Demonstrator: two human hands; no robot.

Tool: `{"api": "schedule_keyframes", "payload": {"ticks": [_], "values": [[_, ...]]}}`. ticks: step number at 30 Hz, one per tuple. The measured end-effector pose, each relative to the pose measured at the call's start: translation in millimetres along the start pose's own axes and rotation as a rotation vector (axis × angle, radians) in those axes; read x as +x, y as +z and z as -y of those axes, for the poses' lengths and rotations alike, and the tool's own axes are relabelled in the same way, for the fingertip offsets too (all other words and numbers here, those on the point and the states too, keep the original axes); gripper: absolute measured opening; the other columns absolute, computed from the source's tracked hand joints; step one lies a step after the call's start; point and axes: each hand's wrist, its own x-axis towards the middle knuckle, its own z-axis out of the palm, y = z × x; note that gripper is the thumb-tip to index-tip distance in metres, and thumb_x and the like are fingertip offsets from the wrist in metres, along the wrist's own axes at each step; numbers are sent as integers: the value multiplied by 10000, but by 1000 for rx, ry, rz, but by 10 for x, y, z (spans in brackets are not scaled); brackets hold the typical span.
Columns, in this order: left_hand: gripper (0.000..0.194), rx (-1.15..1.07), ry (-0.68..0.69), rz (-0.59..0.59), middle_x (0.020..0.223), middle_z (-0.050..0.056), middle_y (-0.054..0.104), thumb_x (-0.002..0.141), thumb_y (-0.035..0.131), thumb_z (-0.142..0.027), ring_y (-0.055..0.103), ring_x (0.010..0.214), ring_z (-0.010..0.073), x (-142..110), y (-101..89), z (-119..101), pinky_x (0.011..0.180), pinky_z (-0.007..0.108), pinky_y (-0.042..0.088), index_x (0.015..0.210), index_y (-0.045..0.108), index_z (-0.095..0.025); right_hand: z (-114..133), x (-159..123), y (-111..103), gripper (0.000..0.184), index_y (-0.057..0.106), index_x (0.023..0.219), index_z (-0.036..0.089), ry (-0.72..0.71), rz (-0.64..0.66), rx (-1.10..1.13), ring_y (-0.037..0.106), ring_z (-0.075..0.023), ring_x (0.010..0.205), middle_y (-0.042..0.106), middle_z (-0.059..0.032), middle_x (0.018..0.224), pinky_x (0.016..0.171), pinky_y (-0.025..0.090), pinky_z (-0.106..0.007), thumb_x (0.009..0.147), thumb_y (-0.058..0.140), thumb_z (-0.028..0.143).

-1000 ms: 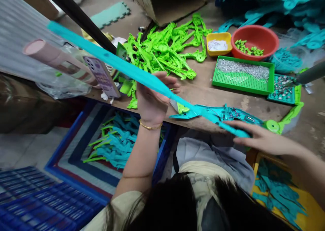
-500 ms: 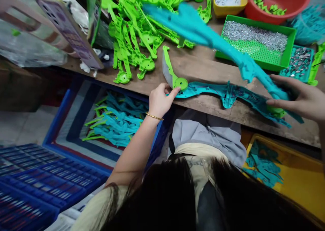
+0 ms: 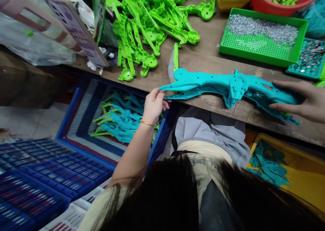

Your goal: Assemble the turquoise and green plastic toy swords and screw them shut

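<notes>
A teal plastic shell half lies over a matching lower half at the table's front edge. The two halves stand apart at the left end. My left hand pinches the left tips of the shells. Around the right end of the upper half are the thumb and fingers of my right hand. A green arm piece with a grey blade-like part sticks out from between the halves at the left. The green disc at its base is hidden under the upper half.
Behind lie a heap of green plastic parts, a green tray of small metal pieces, a teal tray and a red bowl. A phone leans at left. Below are a blue crate and a yellow bin.
The upper teal shell half has come down from a raised, slanted position onto the lower half. My left hand has shifted from the green disc to the shells' left tips.
</notes>
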Motion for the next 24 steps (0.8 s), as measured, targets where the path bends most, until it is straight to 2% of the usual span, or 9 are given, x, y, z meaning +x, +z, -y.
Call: {"api": "schedule_keyframes", "payload": {"ticks": [3, 7, 11, 14, 17, 21, 24], "values": [[461, -250, -238, 126, 613, 63, 671, 886, 460, -555, 593, 419, 129, -23, -40, -43, 390, 197, 403, 945, 616, -125, -30, -20, -3, 996, 556, 1365, 366, -2, 13, -38, 626, -321, 1097, 637, -103, 1296, 898, 487, -463, 568, 468, 957], [713, -389, -373, 261, 670, 117, 702, 899, 295, -730, 639, 461, 144, -15, -24, -97, 422, 206, 478, 932, 645, -110, -51, -45, 39, 955, 547, 1372, 364, -69, 6, -62, 636, -304, 1033, 655, -108, 1236, 869, 495, -453, 616, 451, 939], [807, -438, -394, 285, 688, 140, 713, 900, 218, -754, 655, 480, 160, 3, -2, -93, 432, 223, 509, 971, 670, -89, -24, -102, 62, 942, 559, 1369, 308, -145, -59, -108, 633, -314, 994, 672, -137, 1177, 866, 497, -464, 669, 410, 921], [787, -454, -400, 282, 699, 143, 720, 904, 249, -742, 670, 510, 165, 15, -12, -85, 465, 230, 540, 964, 676, -84, 15, -164, 46, 891, 548, 1381, 275, -207, -100, -145, 620, -326, 1024, 669, -158, 1186, 877, 493, -471, 738, 394, 872], [731, -442, -414, 283, 697, 131, 720, 918, 281, -710, 679, 543, 155, 19, -19, -98, 506, 217, 560, 899, 676, -95, 75, -212, 39, 882, 542, 1394, 234, -217, -83, -135, 622, -336, 1033, 661, -178, 1192, 892, 495, -490, 768, 405, 840], [612, -417, -432, 225, 682, 111, 720, 965, 328, -601, 675, 565, 134, 8, 9, -149, 534, 195, 570, 802, 662, -115, 130, -188, 102, 817, 525, 1414, 199, -214, -38, -73, 610, -362, 1078, 647, -178, 1234, 932, 487, -532, 786, 554, 720], [626, -411, -427, 192, 652, 82, 724, 1015, 250, -509, 663, 585, 106, 7, 39, -188, 568, 171, 579, 746, 662, -123, 90, -116, 164, 761, 514, 1420, 185, -213, 8, 0, 593, -364, 1134, 625, -164, 1298, 980, 468, -547, 788, 652, 586]]}}
